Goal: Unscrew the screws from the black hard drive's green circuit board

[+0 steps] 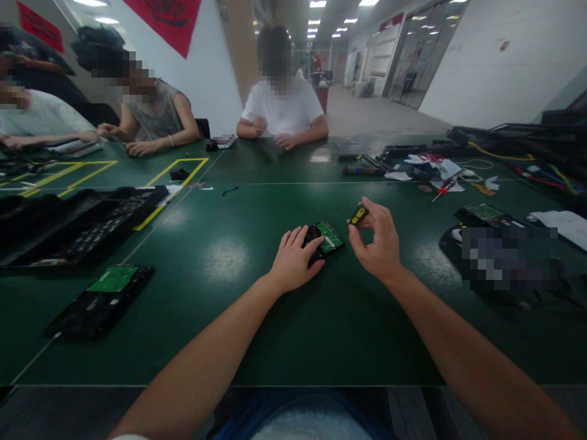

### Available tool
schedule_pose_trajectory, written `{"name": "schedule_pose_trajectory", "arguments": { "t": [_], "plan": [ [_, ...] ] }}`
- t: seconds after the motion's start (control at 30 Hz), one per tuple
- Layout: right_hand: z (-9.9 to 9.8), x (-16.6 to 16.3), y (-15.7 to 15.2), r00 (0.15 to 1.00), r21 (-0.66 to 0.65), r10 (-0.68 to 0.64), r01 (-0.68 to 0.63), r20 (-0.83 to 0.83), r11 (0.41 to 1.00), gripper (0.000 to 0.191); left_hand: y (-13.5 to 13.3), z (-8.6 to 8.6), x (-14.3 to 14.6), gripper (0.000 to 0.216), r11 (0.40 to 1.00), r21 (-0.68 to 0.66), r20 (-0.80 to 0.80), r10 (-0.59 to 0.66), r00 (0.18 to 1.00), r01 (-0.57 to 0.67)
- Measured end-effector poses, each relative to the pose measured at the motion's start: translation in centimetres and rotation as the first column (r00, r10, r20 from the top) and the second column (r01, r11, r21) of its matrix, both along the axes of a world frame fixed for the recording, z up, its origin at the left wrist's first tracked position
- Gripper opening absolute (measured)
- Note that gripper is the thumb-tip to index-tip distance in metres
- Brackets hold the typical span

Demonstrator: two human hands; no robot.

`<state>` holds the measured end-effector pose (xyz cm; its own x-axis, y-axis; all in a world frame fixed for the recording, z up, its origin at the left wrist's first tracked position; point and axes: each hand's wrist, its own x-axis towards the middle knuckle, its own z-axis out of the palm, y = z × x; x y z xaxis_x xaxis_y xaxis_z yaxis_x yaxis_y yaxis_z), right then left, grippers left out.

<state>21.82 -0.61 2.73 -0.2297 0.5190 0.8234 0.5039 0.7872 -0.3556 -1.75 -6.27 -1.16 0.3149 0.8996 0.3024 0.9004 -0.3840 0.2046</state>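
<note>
Green tabletop [257, 208], white wall [498, 73] beyond

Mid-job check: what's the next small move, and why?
I'd probably ease the right grip leftward, bringing the black-and-yellow tool over the green board: the tool's handle is held just beyond the board's right side, and the left grip already rests on the black device, seemingly steadying it.

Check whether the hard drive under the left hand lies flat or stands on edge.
Flat: the hard drive shows its green circuit board facing up, with the left hand spread over it.
</note>
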Motion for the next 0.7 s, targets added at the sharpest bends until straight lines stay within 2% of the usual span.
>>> {"name": "schedule_pose_trajectory", "arguments": {
  "t": [0.33,0.6,0.7],
  "plan": [
    [-0.1,0.0,0.1,1.000,-0.010,-0.029,0.028,-0.010,1.000,0.074,0.0,0.1,0.0,0.062,1.000,-0.003,-0.003,-0.003,1.000,0.003],
    [-0.2,-0.1,0.1,0.999,-0.038,0.046,-0.046,-0.011,0.998,0.073,0.1,1.4,0.3,0.070,0.999,-0.046,-0.042,0.011,0.999,-0.013],
    [-0.2,-0.1,0.2,1.000,-0.026,0.025,-0.026,-0.004,0.999,0.071,0.1,1.8,0.5,0.068,0.997,-0.072,-0.079,0.025,0.997,-0.031]
  ]
}}
